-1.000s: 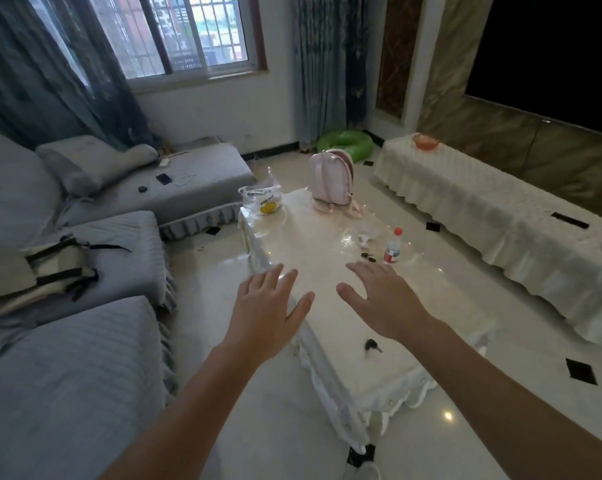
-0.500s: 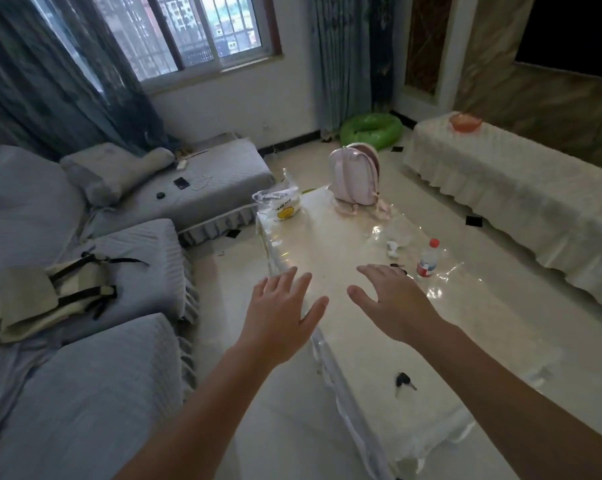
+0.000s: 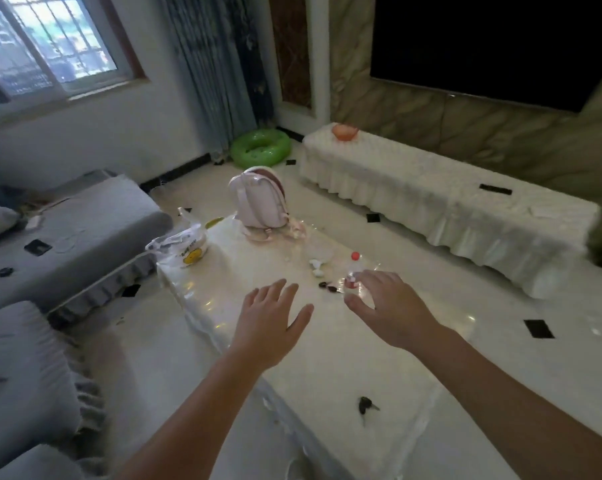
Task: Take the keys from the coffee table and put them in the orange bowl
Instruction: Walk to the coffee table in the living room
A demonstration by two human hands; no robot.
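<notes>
Currently both hands are out over the coffee table [image 3: 327, 348], palms down, nothing held. Left hand [image 3: 270, 325]: fingers spread wide. Right hand [image 3: 393, 308]: fingers loosely open, slightly curled, hovering just in front of the small bottle [image 3: 354, 271] with the red cap.

Keys [image 3: 366, 405] lie flat on the table near its close end, between the two forearms, well apart from both hands.

Orange bowl [image 3: 344, 132] sits on the far left end of the white-draped bench [image 3: 448, 202] by the wall, across the floor from the table. Contents not readable at this range; looks empty, but I can't confirm.

Also on the table: plastic bag [image 3: 181, 245] at the left corner, contents unclear; pink backpack [image 3: 258, 199] upright at the far end; a few small dark bits [image 3: 328, 286] beside the bottle.
</notes>
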